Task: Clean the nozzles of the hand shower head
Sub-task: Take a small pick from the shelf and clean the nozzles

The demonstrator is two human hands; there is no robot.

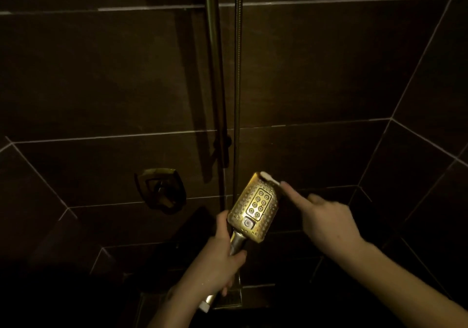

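Note:
A gold rectangular hand shower head [255, 207] faces me, its face dotted with many small nozzles around a panel of larger ones and a white button. My left hand [220, 254] grips its metal handle from below. My right hand [326, 217] holds a small white toothbrush [269, 177], index finger stretched along its handle. The bristle end rests on the top right corner of the nozzle face. Most of the brush handle is hidden by my fingers.
Dark tiled walls surround the shower. A vertical rail [212, 74] and the metal hose [237, 74] run down the wall behind the head. A gold mixer valve [160, 188] sits on the wall to the left. A floor drain [231, 300] lies below.

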